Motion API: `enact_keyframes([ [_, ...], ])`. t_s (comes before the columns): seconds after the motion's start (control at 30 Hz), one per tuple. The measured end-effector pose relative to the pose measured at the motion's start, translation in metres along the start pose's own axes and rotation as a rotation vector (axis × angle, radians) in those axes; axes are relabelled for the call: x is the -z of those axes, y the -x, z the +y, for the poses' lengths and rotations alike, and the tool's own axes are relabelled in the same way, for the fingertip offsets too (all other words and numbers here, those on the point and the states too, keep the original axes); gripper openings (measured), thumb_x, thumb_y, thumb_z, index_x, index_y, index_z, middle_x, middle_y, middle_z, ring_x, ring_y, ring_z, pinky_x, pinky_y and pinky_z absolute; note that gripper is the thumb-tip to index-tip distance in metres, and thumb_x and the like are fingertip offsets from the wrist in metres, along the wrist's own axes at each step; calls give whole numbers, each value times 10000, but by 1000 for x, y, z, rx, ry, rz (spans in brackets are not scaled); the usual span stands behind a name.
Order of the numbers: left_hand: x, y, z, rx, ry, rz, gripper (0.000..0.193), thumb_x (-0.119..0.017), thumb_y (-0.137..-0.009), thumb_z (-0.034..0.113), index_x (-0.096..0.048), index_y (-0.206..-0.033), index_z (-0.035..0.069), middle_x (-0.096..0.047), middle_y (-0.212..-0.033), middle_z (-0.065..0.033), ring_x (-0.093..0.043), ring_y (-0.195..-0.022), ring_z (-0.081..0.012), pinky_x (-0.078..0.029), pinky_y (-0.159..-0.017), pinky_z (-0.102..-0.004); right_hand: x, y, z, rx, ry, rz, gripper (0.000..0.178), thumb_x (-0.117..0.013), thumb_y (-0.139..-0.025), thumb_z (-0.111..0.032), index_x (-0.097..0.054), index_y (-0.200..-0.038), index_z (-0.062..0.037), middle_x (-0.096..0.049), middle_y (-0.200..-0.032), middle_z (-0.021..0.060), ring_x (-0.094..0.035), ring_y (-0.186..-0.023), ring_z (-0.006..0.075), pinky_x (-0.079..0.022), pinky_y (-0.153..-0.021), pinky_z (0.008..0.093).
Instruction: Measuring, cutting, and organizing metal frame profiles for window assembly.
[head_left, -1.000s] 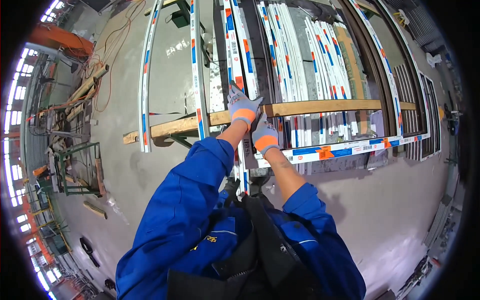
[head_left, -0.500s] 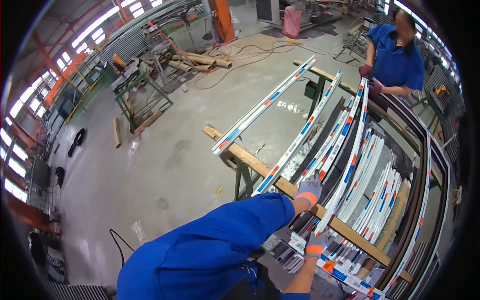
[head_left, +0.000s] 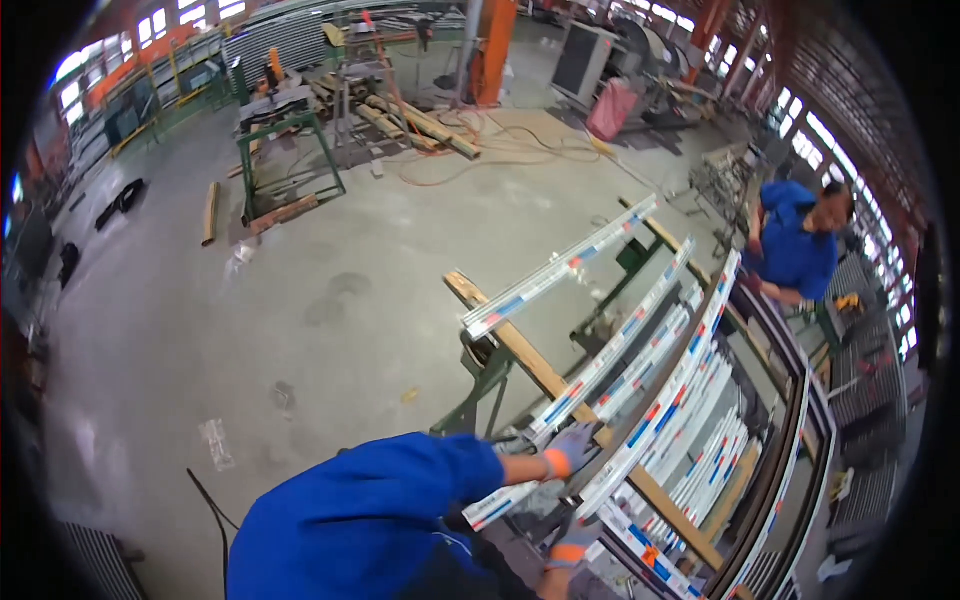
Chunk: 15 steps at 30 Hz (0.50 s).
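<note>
A: Please tell me first about my grip.

B: Your right hand [head_left: 576,530] is at the near end of the long white profile [head_left: 668,393], low against it. The fingers are blurred and partly hidden, so I cannot tell if they are closed around it. Your left hand [head_left: 572,446] reaches forward, just beside the wooden beam [head_left: 535,360]; whether it grips something, I also cannot tell.

A: Why would my right hand be just at the end?

B: I judge it is for sharing the support, because a co-worker [head_left: 792,250] in blue is at the far end. Such a long, thin piece could bend or swing with support on one side only.

A: And where does this profile lie?

B: It runs away from you, toward the right, crossing above the beam. On its left, the leftmost profile [head_left: 560,275] and its neighbour [head_left: 620,345] lie over the same beam with a gap between, perhaps so their faces do not rub. On its right are the pile of white strips [head_left: 720,440] and the dark frame [head_left: 783,448].

A: What carries the beam?

B: A green stand [head_left: 490,385]; the wood probably protects the surfaces from scratches.
</note>
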<state>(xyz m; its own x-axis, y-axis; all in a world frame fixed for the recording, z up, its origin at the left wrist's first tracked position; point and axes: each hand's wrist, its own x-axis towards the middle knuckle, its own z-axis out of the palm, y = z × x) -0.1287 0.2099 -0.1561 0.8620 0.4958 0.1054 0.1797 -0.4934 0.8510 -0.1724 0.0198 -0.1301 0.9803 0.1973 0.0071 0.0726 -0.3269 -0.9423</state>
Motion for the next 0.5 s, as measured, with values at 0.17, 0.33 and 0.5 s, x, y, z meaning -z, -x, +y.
enact_keyframes([
  [0.17, 196, 145, -85, -23, -51, -21, 611, -586, -839, 314, -422, -1354, 28, -497, -1295, -245, -482, -1204, -391, -381, -1042, -421, -106, 132, -10, -110, 75, -118, 309, -680, -819, -88, -583, -1080, 48, -637, -943, 144, -611, -805, 229, -515, -715, 349],
  [0.33, 375, 214, -154, 8, -121, 100, 558, -576, -833, 289, -463, -1311, 23, -509, -1286, -222, -488, -1182, -391, -398, -1011, -446, -252, 197, -74, 163, 330, -8, 321, -703, -816, -166, -584, -1020, 51, -632, -936, 169, -601, -814, 305, -496, -732, 375],
  [0.5, 547, 208, -169, -170, -278, 226, 488, -571, -849, 242, -503, -1295, 55, -528, -1261, -166, -495, -1166, -343, -396, -1013, -442, -407, 230, -136, 397, 229, -81, 336, -742, -793, -216, -592, -966, 30, -633, -806, 145, -598, -742, 288, -466, -687, 393],
])
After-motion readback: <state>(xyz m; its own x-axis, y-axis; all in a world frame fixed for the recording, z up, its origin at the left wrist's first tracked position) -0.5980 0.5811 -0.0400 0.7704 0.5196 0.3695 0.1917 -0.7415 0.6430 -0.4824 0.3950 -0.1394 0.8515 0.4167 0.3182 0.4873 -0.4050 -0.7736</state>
